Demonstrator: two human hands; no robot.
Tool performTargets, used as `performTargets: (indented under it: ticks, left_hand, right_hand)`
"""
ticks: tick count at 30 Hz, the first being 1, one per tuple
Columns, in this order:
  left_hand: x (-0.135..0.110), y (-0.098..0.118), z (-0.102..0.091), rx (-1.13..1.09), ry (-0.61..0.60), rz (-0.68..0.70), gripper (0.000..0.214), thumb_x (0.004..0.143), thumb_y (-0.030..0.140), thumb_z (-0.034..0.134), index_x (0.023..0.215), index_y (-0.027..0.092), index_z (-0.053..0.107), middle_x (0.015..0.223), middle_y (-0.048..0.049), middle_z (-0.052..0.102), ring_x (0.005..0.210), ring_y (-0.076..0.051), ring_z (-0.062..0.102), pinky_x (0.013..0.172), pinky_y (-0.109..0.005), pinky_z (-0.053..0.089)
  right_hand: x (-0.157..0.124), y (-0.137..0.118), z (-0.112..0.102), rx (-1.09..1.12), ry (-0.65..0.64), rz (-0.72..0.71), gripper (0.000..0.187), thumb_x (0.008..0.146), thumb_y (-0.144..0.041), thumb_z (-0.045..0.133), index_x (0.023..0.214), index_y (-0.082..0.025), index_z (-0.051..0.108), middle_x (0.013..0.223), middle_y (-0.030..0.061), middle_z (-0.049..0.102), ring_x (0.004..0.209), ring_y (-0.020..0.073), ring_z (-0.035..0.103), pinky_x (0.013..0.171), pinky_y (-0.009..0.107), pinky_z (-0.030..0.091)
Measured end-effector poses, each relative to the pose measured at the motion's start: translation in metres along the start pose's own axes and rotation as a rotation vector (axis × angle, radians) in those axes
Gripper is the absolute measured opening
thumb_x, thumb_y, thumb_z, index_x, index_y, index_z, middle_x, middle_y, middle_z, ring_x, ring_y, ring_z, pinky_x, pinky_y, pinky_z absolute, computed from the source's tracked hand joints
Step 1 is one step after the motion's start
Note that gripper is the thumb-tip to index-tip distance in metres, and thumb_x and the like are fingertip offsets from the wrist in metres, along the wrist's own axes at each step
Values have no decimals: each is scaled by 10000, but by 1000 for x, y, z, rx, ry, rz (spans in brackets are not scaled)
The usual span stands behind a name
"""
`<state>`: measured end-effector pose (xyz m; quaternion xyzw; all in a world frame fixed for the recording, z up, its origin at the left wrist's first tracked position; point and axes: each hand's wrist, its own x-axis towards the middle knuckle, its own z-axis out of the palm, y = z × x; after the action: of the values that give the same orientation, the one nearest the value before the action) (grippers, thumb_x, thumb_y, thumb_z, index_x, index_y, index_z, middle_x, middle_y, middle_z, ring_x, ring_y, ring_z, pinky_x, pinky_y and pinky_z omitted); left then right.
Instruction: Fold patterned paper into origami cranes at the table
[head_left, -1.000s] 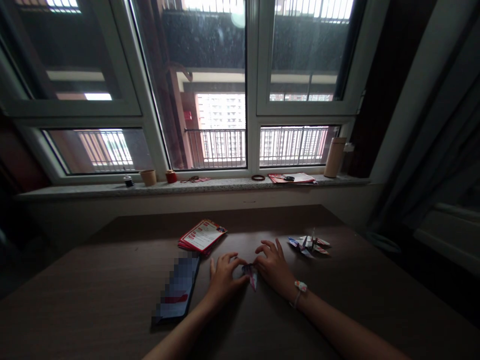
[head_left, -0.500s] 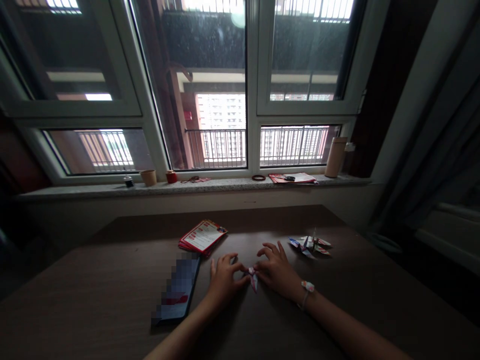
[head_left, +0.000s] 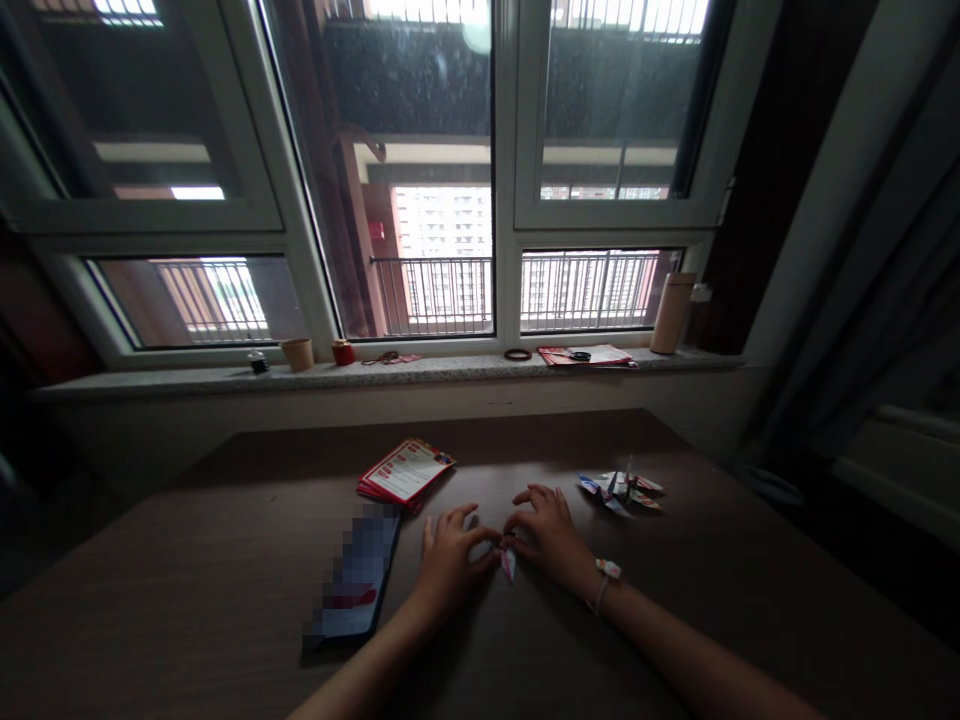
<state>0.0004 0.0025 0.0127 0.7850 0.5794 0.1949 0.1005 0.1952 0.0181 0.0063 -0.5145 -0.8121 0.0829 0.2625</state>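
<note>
A small folded paper piece, white with pink and purple print, is pinched between my two hands just above the dark table. My left hand grips its left side with thumb and index finger, the other fingers loosely curled. On the other side, my right hand pinches its upper part, and its fingertips cover some of the paper. Several folded paper figures, like cranes, lie to the right, beyond my right hand. A stack of red-edged printed sheets rests beyond my left hand.
A phone or tablet, its screen blurred out, lies left of my left forearm. On the windowsill stand a tan cup, a red jar and a beige flask, with scissors on some papers.
My right hand has shifted slightly left, its fingers closer together and covering more of the folded paper's top. My left hand has barely moved and keeps its pinch.
</note>
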Motion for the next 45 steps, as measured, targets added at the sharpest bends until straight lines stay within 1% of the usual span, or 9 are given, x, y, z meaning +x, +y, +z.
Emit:
performTargets:
  ticks: [4,9,14,20,24,30,34,38,45]
  left_hand:
    - [-2,4,-4,45,-4,-9,228,807,352,691,1019,429,718,1417,-41,508,1325,-306,409,1095,-661,164]
    - [-5,9,-6,90,-9,-18,251,821,370,676,1058,446,704,1432,-61,492,1340,-311,401,1092,-654,184]
    - [-6,6,-4,110,61,19,251,830,373,665,1073,429,696,1422,-55,504,1305,-295,446,1080,-677,187]
    - [-3,1,-3,157,77,107,224,817,369,680,1031,424,718,1430,-41,509,1313,-326,435,1075,-702,174]
    - [-4,0,-2,142,100,108,266,812,367,688,1065,448,700,1414,-33,525,1271,-314,480,1076,-710,176]
    - [-2,1,-3,140,68,90,234,805,378,696,1027,448,714,1427,-41,510,1307,-312,446,1077,-701,175]
    - [-2,3,-6,152,39,87,234,819,406,673,1047,449,707,1447,-36,492,1317,-321,436,1074,-711,171]
    - [-2,4,-8,179,30,113,222,848,418,634,1056,446,705,1454,-30,487,1300,-323,455,1075,-724,159]
    - [0,0,-7,191,14,139,230,880,435,583,1084,462,687,1446,-12,501,1311,-313,448,1081,-721,147]
  right_hand:
    - [-2,-4,-2,-84,19,-96,112,855,-341,635,903,-293,724,1210,44,585,1355,279,327,1159,591,70]
    - [-3,-8,-4,-137,-10,-152,151,879,-324,588,863,-255,721,1173,61,599,1352,265,344,1170,576,42]
    - [-3,-4,-6,-103,-36,-107,188,886,-399,577,902,-272,715,1193,55,580,1362,278,325,1158,592,55]
    - [-4,0,-1,-51,-39,-48,139,857,-380,615,909,-283,700,1211,40,563,1367,268,318,1160,576,73]
    - [-7,-2,1,-42,-12,-41,134,872,-367,596,922,-281,686,1222,40,561,1358,258,332,1163,570,91]
    - [-9,-4,2,-46,14,-73,108,872,-327,599,899,-262,681,1176,39,584,1334,252,364,1169,557,105]
    - [-9,-2,4,-49,57,-102,126,886,-317,585,939,-268,688,1170,44,592,1310,248,391,1168,561,111]
    - [-8,-1,3,-68,71,-149,145,898,-312,575,928,-295,715,1182,33,594,1320,242,379,1173,566,54]
    - [-7,3,-1,-93,36,-89,142,870,-422,615,934,-370,729,1240,23,570,1353,277,321,1147,609,43]
